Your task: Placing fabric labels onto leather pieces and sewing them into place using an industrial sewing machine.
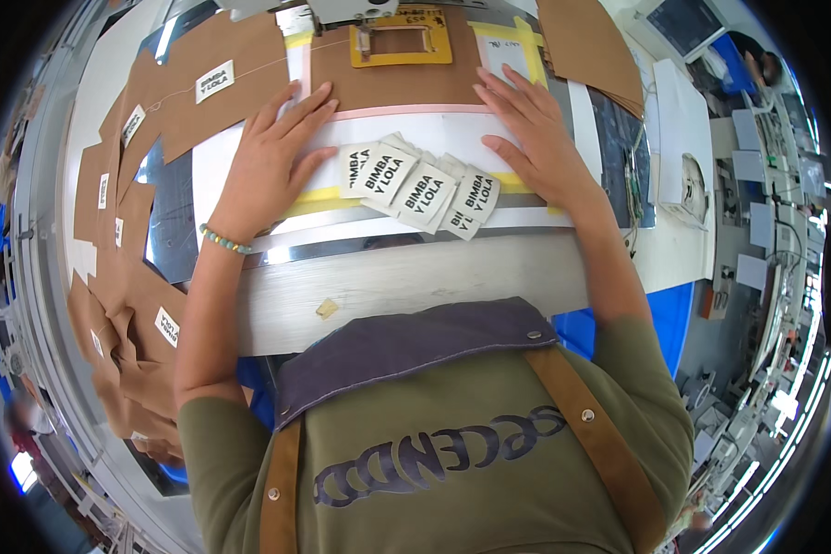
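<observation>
My left hand (282,148) lies with fingers spread, its fingertips on the left part of a brown panel (406,88) edged with a pink strip. My right hand (526,138) rests flat at the panel's right, fingers apart, near a yellow-taped white border (501,65). A yellow rectangular frame (431,55) with a cut-out window sits on the panel, beneath a machine head (351,7). Below the panel, between my hands, several overlapping white printed labels (383,175) lie on a white sheet (231,185). Neither hand grips anything.
Brown pieces with white labels (120,351) are piled at left, joined by thread to others (208,120). More brown pieces (591,46) stack at upper right. A pale table edge (406,277) runs before me, with a blue bin (665,332) below right. Other people (762,69) are at the far edges.
</observation>
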{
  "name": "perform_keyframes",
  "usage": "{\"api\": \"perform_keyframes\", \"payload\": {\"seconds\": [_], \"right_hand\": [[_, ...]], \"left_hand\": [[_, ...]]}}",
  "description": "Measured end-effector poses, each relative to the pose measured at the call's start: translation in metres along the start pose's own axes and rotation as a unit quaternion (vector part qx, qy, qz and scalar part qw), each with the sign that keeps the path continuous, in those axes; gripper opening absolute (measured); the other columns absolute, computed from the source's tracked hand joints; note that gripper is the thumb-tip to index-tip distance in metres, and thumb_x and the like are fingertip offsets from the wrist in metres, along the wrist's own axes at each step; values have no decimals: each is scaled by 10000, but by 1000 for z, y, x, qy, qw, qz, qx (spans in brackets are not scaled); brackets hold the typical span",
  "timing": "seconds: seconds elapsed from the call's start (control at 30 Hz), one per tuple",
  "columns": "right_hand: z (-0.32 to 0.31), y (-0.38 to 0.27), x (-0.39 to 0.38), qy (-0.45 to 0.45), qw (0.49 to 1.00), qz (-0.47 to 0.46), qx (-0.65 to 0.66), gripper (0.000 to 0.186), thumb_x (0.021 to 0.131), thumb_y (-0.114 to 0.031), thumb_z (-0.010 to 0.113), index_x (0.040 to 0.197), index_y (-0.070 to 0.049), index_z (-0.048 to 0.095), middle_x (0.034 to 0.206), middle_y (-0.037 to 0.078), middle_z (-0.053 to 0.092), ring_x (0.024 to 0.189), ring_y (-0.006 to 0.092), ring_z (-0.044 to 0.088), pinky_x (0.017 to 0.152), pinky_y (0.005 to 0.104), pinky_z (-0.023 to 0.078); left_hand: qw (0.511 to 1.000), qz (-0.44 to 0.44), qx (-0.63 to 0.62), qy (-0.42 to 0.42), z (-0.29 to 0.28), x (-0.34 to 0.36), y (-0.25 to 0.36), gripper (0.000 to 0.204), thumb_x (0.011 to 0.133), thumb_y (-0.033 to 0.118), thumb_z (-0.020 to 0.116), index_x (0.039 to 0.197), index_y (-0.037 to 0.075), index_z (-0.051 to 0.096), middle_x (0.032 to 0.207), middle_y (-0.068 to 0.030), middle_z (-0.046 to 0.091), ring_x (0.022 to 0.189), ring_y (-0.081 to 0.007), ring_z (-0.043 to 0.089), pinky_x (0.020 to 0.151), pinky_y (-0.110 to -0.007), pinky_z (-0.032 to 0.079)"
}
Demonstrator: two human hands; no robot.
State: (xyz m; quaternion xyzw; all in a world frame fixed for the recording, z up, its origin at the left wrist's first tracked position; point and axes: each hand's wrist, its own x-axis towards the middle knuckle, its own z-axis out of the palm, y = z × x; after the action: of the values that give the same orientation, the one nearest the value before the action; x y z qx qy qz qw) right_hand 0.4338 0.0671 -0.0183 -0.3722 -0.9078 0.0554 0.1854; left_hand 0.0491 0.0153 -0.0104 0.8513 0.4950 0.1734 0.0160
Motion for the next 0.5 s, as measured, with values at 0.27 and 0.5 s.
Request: {"api": "perform_keyframes", "payload": {"seconds": [0.27,0.5], "right_hand": [[3,1,-5,-25,998,-12,-47,598,1105,-497,571,1577,-129,572,1712,53,466,1616,337,337,1321,617,215],[6,6,-7,-17,999,-19,-47,578,1100,-467,591,1569,-130,580,1705,51,476,1594,341,373,1304,622,244]], "left_hand": [[1000,-8,4,7,4,-2,4,545,1008,290,734,1523,135,642,1650,-36,558,1547,-363,439,1279,-503,370],[1000,2,-13,3,5,0,1,519,1006,254,736,1502,123,656,1647,-49,560,1534,-376,457,1272,-501,376]]}}
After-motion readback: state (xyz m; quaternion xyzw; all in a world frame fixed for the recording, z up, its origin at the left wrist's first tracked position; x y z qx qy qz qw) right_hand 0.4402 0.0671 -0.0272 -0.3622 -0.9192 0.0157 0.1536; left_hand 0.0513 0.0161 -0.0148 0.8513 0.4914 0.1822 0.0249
